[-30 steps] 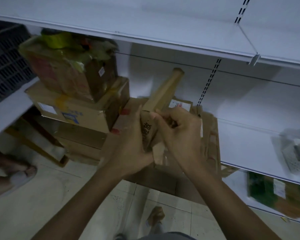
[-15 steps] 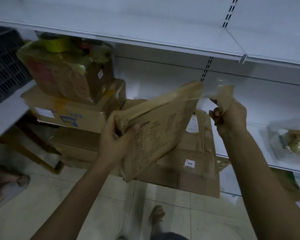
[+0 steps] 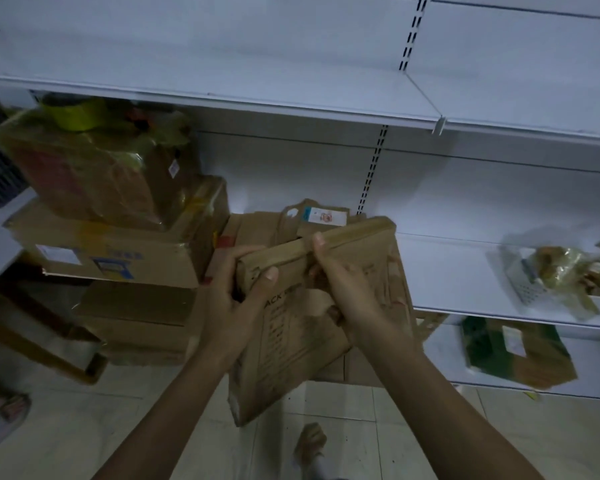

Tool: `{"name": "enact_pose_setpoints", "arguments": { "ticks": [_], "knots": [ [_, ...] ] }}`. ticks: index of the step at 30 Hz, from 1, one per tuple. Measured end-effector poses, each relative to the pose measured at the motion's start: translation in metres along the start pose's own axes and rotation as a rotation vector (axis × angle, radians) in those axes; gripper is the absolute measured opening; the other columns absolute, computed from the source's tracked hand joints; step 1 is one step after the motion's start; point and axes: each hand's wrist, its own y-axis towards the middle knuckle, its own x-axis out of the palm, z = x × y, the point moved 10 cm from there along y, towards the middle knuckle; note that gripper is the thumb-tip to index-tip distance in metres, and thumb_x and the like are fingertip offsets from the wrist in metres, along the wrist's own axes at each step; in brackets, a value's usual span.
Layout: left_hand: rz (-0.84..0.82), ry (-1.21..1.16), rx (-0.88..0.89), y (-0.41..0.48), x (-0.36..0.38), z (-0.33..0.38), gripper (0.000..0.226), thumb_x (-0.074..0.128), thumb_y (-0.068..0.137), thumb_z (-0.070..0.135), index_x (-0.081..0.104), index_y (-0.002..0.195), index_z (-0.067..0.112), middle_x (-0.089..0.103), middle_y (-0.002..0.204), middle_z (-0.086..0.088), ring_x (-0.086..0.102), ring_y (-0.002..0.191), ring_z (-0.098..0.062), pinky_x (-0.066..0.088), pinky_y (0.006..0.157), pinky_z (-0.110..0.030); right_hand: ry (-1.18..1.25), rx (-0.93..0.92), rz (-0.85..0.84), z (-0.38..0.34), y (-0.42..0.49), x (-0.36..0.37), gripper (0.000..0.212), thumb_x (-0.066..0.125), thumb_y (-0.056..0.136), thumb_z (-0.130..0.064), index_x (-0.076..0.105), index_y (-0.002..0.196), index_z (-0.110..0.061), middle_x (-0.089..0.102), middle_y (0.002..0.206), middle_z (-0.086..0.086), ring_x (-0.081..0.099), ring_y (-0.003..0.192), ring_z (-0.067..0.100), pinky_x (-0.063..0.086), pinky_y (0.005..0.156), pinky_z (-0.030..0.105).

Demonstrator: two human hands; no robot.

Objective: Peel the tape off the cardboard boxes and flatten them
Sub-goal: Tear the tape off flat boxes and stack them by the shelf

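Left hand (image 3: pixel 238 299): closed around the left end of the flattened cardboard box (image 3: pixel 302 327), thumb pressed on its printed front face, the other fingers wrapped behind the edge
Right hand (image 3: pixel 347 292): gripping the same box near the middle of its folded top band, thumb tip up on the band, the remaining fingers curled under a torn paper flap lower down
Flattened cardboard box: held in the air in front of the shelving, tilted so its top edge rises toward the right and its lower corner hangs toward the floor; black printed lines run down the front face, too blurred to read in full
Torn patches: the brown surface at the box's right side looks ripped and rough
Pile of flat cardboard (image 3: pixel 291 220): leaning against the shelving just behind the held box, one piece carrying a white label (image 3: pixel 323 216)
Stacked boxes (image 3: pixel 118 251): to the left, several brown cartons one upon another, the top one wrapped in shiny clear film with something yellow-green on it
Shelf (image 3: pixel 465 271): white metal, to the right of the held box, bearing a clump of crumpled tape and wrapping (image 3: pixel 561 271) well apart from the hands
Lower shelf: a green and brown package (image 3: pixel 510 351) lies there
Floor (image 3: pixel 84 427): pale tiles, with a sandalled foot (image 3: pixel 310 441) below the box and another foot (image 3: pixel 4 414) at the left edge
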Motion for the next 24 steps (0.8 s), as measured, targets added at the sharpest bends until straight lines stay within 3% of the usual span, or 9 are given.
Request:
{"name": "enact_pose_setpoints", "arguments": {
  "ticks": [4, 7, 9, 13, 16, 18, 19, 22, 24],
  "knots": [
    [0.046, -0.047, -0.002, -0.002, 0.002, 0.006, 0.010, 0.062, 0.082, 0.043, 0.058, 0.090, 0.038, 0.063, 0.086, 0.021, 0.060, 0.079, 0.003, 0.047, 0.065, -0.011, 0.070, -0.022, -0.006, -0.006, 0.002, 0.009, 0.037, 0.071, 0.076, -0.054, 0.067, 0.062, -0.020, 0.070, 0.069, -0.004, 0.069, 0.069, 0.009, 0.052, 0.069, 0.024],
    [0.038, -0.038, -0.003, -0.003, 0.002, 0.006, 0.014, 0.061, 0.082, 0.042, 0.058, 0.086, 0.030, 0.062, 0.078, 0.020, 0.057, 0.072, 0.004, 0.045, 0.062, -0.010, 0.045, -0.073, 0.010, -0.009, 0.002, 0.010, 0.035, 0.064, 0.087, -0.043, 0.068, 0.059, -0.022, 0.069, 0.067, -0.003, 0.065, 0.064, 0.007, 0.047, 0.062, 0.019],
    [0.027, -0.033, -0.019, -0.002, 0.002, 0.003, 0.018, 0.061, 0.082, 0.044, 0.059, 0.084, 0.026, 0.060, 0.073, 0.018, 0.056, 0.068, 0.002, 0.044, 0.061, -0.012, 0.075, -0.073, -0.001, -0.007, 0.002, 0.013, 0.033, 0.061, 0.091, -0.036, 0.068, 0.062, -0.020, 0.067, 0.069, 0.003, 0.064, 0.069, 0.014, 0.049, 0.068, 0.026],
    [-0.016, -0.015, -0.078, -0.005, 0.008, -0.007, 0.028, 0.063, 0.075, 0.049, 0.060, 0.095, 0.030, 0.064, 0.087, 0.022, 0.061, 0.081, 0.004, 0.046, 0.066, -0.009, 0.236, -0.042, 0.024, -0.007, 0.000, 0.007, 0.027, 0.059, 0.093, -0.020, 0.068, 0.069, -0.010, 0.055, 0.059, 0.002, 0.052, 0.059, 0.013, 0.043, 0.061, 0.026],
    [-0.047, 0.000, -0.080, -0.008, 0.012, -0.004, 0.040, 0.067, 0.075, 0.045, 0.057, 0.112, 0.034, 0.063, 0.104, 0.028, 0.061, 0.097, 0.005, 0.049, 0.075, -0.011, 0.154, -0.194, -0.005, -0.028, -0.007, 0.002, 0.029, 0.058, 0.093, -0.020, 0.064, 0.076, 0.003, 0.054, 0.063, 0.012, 0.052, 0.063, 0.017, 0.042, 0.065, 0.030],
    [0.008, 0.080, 0.049, -0.005, 0.008, 0.014, 0.035, 0.066, 0.083, 0.035, 0.055, 0.116, 0.032, 0.061, 0.105, 0.029, 0.059, 0.096, 0.008, 0.046, 0.076, -0.008, 0.079, -0.365, -0.038, -0.051, -0.015, 0.005, 0.036, 0.056, 0.095, -0.023, 0.062, 0.080, 0.010, 0.059, 0.073, 0.025, 0.055, 0.068, 0.023, 0.045, 0.066, 0.032],
    [0.040, 0.113, 0.109, -0.002, 0.005, 0.024, 0.028, 0.063, 0.086, 0.034, 0.056, 0.113, 0.032, 0.061, 0.103, 0.026, 0.059, 0.093, 0.009, 0.045, 0.075, -0.007, 0.036, -0.459, -0.051, -0.064, -0.020, 0.008, 0.034, 0.055, 0.096, -0.023, 0.065, 0.081, 0.006, 0.062, 0.075, 0.023, 0.057, 0.070, 0.022, 0.046, 0.066, 0.029],
    [0.099, 0.082, 0.124, 0.009, -0.002, 0.036, 0.007, 0.055, 0.090, 0.040, 0.059, 0.096, 0.037, 0.063, 0.089, 0.024, 0.059, 0.083, 0.007, 0.043, 0.070, -0.005, -0.194, -0.711, -0.029, -0.093, -0.033, 0.013, 0.015, 0.055, 0.097, -0.017, 0.070, 0.096, -0.015, 0.069, 0.079, -0.008, 0.063, 0.075, 0.003, 0.049, 0.066, 0.017],
    [0.123, 0.038, 0.058, 0.016, -0.009, 0.031, 0.011, 0.054, 0.089, 0.043, 0.060, 0.085, 0.034, 0.062, 0.078, 0.020, 0.057, 0.075, 0.005, 0.042, 0.066, -0.006, -0.469, -0.786, 0.015, -0.096, -0.035, 0.014, 0.018, 0.054, 0.097, -0.023, 0.063, 0.112, -0.021, 0.066, 0.078, -0.009, 0.062, 0.070, 0.003, 0.051, 0.063, 0.021]
  ]
}}
